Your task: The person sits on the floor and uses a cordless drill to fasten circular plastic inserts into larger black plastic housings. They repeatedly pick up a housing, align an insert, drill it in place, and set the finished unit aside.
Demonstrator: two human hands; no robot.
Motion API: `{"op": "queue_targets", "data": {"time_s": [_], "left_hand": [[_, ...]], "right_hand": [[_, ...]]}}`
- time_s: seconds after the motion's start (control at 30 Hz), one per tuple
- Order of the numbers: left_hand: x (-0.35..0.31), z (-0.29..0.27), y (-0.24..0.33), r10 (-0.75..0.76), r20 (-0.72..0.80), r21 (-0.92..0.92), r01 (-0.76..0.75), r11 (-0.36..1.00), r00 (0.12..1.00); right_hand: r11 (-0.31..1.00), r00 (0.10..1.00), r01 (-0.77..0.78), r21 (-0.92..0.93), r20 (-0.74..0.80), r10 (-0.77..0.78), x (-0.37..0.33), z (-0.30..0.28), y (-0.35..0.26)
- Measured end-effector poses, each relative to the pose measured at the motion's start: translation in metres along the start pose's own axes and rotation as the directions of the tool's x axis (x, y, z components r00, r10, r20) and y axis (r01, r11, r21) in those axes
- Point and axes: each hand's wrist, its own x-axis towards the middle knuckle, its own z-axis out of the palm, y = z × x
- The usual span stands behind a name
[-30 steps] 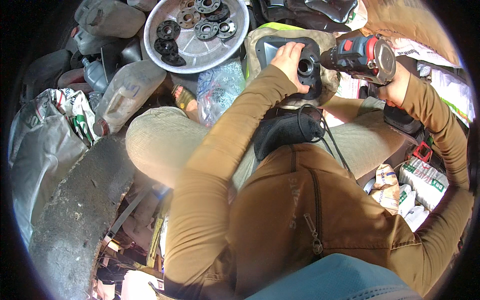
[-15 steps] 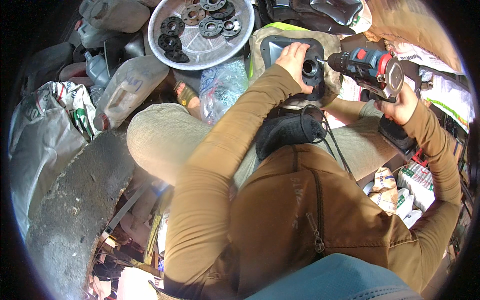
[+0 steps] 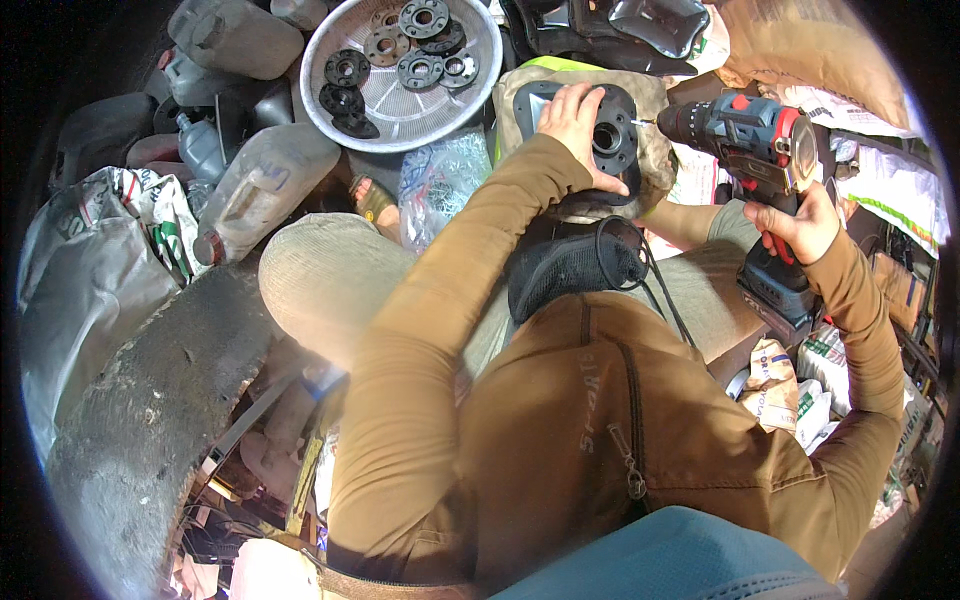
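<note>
The right hand (image 3: 803,225) clasps a cordless drill (image 3: 742,125) by its handle; left of it, the left hand (image 3: 577,135), thumb and fingers apart, rests against a black flange (image 3: 626,150).

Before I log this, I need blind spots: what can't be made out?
Head view:
- Black flange: left rim hidden by the left hand.
- Drill bit: tip too small to tell if touching the flange.
- Cordless drill: grip partly covered by the right hand.
- Mesh basket: far rim cut off by the upper edge.
</note>
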Motion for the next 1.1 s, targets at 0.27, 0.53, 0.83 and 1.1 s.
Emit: {"op": "queue_targets", "data": {"time_s": [0.27, 0.53, 0.83, 1.1], "left_hand": [[0.018, -0.016, 0.026, 0.295, -0.305, -0.003, -0.311, 0.950, 0.905], [0.014, -0.019, 0.039, 0.322, -0.379, -0.096, -0.383, 0.919, 0.868], [0.014, -0.027, 0.045, 0.396, -0.452, -0.096, -0.485, 0.869, 0.799], [0.014, -0.034, 0.048, 0.449, -0.462, -0.016, -0.513, 0.858, 0.765]], "right_hand": [[0.998, 0.999, 0.030, 0.060, -0.038, -0.028, -0.038, 0.005, -0.013], [0.990, 0.987, 0.105, 0.092, -0.132, -0.092, -0.075, 0.010, -0.010], [0.987, 0.987, 0.105, 0.121, -0.137, -0.088, -0.091, 0.016, -0.006], [0.994, 0.990, 0.077, 0.076, -0.126, -0.067, -0.094, 0.020, -0.013]]}}
